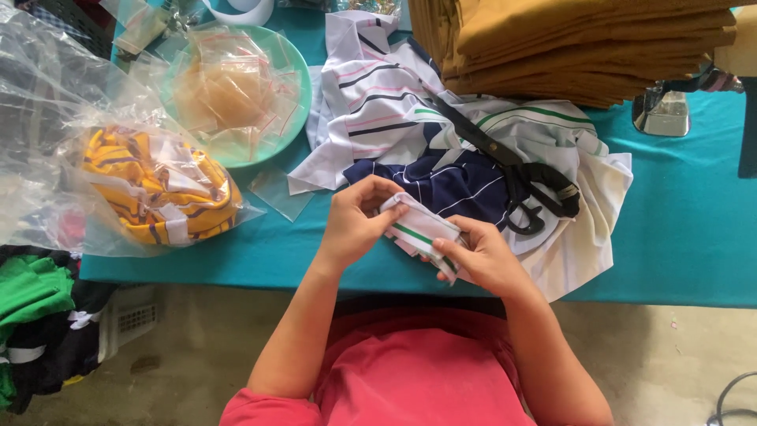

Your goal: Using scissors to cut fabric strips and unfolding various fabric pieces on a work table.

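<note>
Teal table (686, 229) over a bare concrete floor, crowded: a heap of white striped cloth (394, 95) with black scissors (520, 177) lying on top, a stack of mustard fabric (576, 47) behind, a green plate (296, 63) of small clear bags, and a clear plastic bag (47, 118) holding yellow striped cloth (150, 185) at the left. At the near table edge, the left hand (355, 221) and right hand (481, 256) both pinch a folded white strip with a green stripe (418, 229), fingers closed tight on it, one hand at each end. The strip sits just in front of the cloth heap.

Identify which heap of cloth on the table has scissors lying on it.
The striped white-and-navy heap in the middle; black scissors lie across it, unlike the folded mustard stack.
</note>
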